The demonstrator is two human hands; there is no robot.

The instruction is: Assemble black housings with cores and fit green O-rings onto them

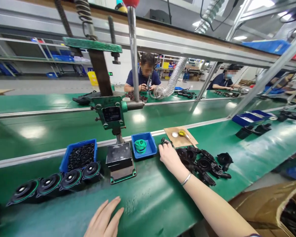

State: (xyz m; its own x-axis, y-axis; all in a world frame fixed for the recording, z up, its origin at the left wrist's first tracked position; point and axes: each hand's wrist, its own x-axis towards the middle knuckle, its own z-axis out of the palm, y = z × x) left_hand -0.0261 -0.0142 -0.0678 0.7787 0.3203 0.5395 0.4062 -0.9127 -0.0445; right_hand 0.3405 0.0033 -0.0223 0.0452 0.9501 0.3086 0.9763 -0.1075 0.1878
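Observation:
My right hand (pixel 169 158) reaches out over the bench, left of a pile of black plastic housings (pixel 203 164). Its fingers are curled onto a small dark part (pixel 165 141), mostly hidden behind them. My left hand (pixel 105 220) hangs low at the front of the bench, fingers apart and holding nothing. Between the hands and the press stands a black block (pixel 119 156) on its base. Beside it, a blue bin (pixel 150 144) holds green rubber rings (pixel 140 146). Several round black housings with green rings (pixel 71 179) line up at the left.
A green hand press (pixel 111 113) with a steel lever rises over the block. A blue bin of small black parts (pixel 61 166) stands left. Cardboard (pixel 167 131) carries a yellow tin (pixel 181 133) and a brush. A carton (pixel 256 210) is lower right. Two co-workers sit across.

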